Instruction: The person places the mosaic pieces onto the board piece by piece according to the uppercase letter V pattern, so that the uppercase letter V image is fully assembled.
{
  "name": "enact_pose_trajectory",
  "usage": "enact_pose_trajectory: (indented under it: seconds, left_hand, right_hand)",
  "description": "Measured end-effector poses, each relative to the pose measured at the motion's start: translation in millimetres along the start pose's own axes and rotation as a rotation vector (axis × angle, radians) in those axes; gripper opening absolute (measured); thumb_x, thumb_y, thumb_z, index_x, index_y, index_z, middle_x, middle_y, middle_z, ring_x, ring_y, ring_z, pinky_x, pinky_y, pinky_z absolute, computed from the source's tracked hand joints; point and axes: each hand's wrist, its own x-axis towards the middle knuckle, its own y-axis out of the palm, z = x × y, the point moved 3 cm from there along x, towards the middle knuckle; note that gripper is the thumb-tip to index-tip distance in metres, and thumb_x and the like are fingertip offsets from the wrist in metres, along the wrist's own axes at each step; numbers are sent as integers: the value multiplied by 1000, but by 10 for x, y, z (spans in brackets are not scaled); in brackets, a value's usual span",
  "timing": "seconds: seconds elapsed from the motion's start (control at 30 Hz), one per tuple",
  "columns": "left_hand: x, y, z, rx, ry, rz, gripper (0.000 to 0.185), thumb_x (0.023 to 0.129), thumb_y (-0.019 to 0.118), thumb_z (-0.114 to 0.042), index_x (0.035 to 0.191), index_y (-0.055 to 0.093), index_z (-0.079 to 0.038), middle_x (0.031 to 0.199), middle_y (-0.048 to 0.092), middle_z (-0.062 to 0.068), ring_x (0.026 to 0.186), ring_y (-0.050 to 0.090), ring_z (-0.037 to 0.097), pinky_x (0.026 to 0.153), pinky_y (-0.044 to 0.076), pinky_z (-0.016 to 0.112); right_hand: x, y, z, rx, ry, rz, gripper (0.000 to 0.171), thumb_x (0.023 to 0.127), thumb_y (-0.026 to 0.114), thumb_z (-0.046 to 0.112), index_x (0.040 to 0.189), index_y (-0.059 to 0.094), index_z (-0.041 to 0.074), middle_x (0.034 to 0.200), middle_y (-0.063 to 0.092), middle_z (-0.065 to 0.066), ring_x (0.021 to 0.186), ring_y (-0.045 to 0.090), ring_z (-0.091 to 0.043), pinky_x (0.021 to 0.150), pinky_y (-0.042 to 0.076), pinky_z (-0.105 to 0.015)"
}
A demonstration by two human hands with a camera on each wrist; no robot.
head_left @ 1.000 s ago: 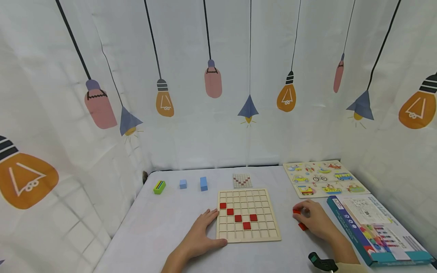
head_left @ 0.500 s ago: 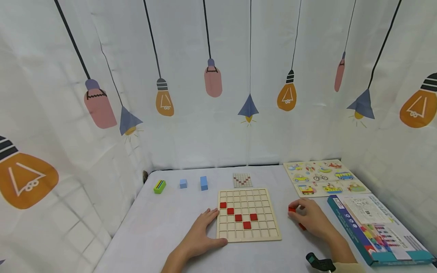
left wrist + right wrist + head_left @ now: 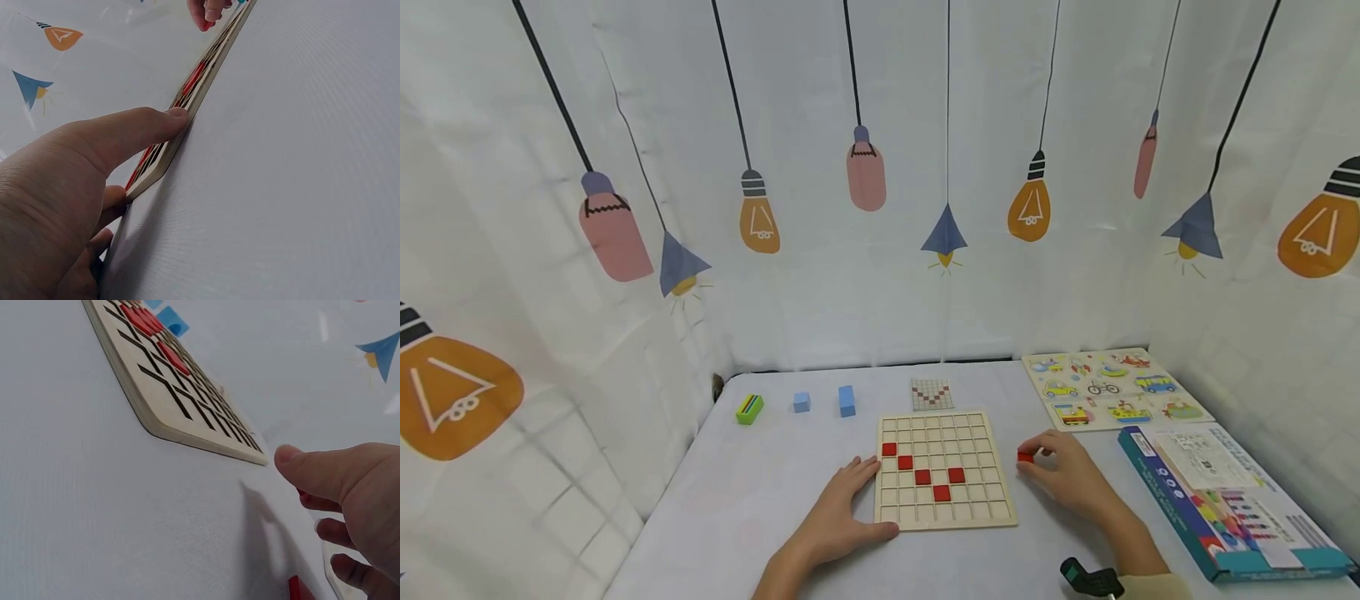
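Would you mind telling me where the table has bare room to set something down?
Bare cloth lies left of the grid board, in front of the green block and blue blocks. The right side is crowded: vehicle puzzle, box and right hand.

Seen from head height, the forward-and-down view takes in the whole worktop (image 3: 760, 500), the wooden grid board (image 3: 945, 469) at its centre and the lamp-print curtain (image 3: 865, 275) behind. The left wrist camera sits almost at surface level, close behind the left hand (image 3: 75, 187), looking along the board's edge (image 3: 187, 112) toward the right hand (image 3: 209, 9). The right wrist camera, equally low and close, faces back across the same board (image 3: 169, 387).
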Motion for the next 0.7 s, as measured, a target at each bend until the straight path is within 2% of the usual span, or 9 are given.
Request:
enact_pose_trajectory:
  seconds: [0.7]
  left_hand:
    - [6, 11, 13, -1, -10, -1, 108, 78, 90, -68, 169, 49, -27, 179, 42, -7, 173, 24, 35, 133, 26, 77]
  right_hand:
    - [105, 218, 205, -7, -62, 20, 19, 97, 88, 26, 115, 82, 27, 116, 73, 10, 114, 58, -17, 99, 55, -43]
